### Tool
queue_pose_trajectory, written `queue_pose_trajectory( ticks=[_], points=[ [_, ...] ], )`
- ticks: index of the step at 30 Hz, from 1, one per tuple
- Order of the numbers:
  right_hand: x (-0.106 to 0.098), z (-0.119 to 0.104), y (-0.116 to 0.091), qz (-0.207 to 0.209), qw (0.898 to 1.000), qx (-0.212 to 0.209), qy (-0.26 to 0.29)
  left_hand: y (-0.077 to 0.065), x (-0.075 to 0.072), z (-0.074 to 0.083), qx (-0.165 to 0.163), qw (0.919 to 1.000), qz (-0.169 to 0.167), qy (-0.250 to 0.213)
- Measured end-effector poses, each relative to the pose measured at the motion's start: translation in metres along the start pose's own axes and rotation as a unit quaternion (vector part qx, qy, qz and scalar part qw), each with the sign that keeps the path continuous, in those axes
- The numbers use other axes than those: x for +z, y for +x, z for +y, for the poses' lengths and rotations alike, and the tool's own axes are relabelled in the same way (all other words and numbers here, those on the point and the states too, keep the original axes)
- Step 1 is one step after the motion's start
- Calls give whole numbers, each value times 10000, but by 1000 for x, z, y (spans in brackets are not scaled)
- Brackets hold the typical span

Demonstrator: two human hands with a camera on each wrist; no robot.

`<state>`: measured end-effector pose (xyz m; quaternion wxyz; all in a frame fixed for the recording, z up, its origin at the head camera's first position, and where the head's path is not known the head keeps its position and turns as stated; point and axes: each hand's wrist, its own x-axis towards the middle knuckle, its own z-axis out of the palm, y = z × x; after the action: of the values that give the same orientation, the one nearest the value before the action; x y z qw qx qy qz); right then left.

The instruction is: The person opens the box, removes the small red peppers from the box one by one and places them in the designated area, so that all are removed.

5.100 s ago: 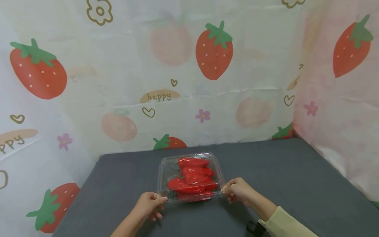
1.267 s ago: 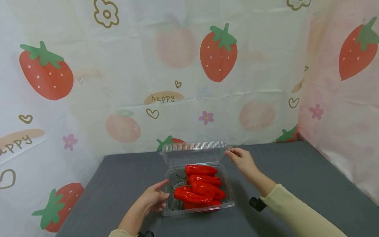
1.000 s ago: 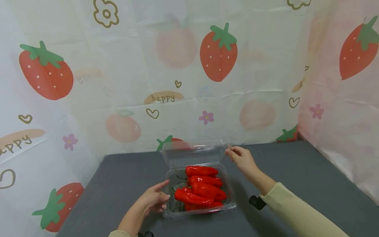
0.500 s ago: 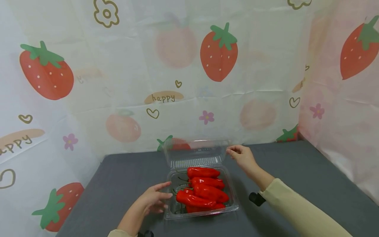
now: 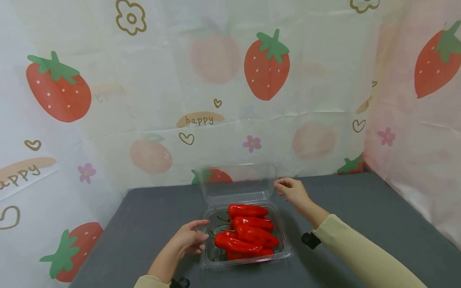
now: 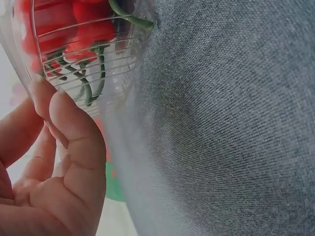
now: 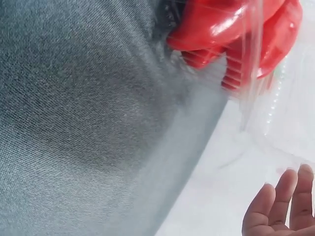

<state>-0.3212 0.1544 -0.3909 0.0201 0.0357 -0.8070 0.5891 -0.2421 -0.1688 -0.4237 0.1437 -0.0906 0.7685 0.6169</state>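
A clear plastic clamshell container (image 5: 245, 261) stands on the dark grey cloth with several glossy red peppers (image 5: 252, 235) inside, their green stems pointing left. Its clear lid (image 5: 237, 184) is raised upright at the back. At the lid's right edge, my right hand (image 5: 293, 194) pinches it between thumb and index finger; in the right wrist view only some fingers (image 7: 278, 206) show, near the lid's edge. My left hand (image 5: 187, 240) is at the container's left rim, index finger extended, thumb apart from it. In the left wrist view its fingers (image 6: 74, 123) touch the clear side wall.
Grey cloth (image 5: 151, 216) covers the table on both sides of the container. A strawberry-printed curtain (image 5: 162, 80) closes off the back and sides. A black strap or device (image 5: 310, 240) sits below the right sleeve (image 5: 353, 244).
Over about five seconds the lid has lifted from the container and tilted back, baring the peppers. The container has come a little nearer. Lately the lid has leaned farther back; the hands barely moved.
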Motion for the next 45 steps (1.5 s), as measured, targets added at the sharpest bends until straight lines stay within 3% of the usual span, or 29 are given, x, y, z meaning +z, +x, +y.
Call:
queue_pose_trajectory(
  ticks=[7, 23, 45],
  points=[
    [5, 11, 6, 37, 9998, 87, 172, 1, 1, 2, -141, 9999, 61, 49],
    [14, 26, 9, 293, 9979, 230, 524, 0, 1, 1, -187, 9997, -134, 68],
    [25, 33, 16, 144, 9926, 851, 858, -8, 4, 0, 19, 9999, -161, -55]
  ],
)
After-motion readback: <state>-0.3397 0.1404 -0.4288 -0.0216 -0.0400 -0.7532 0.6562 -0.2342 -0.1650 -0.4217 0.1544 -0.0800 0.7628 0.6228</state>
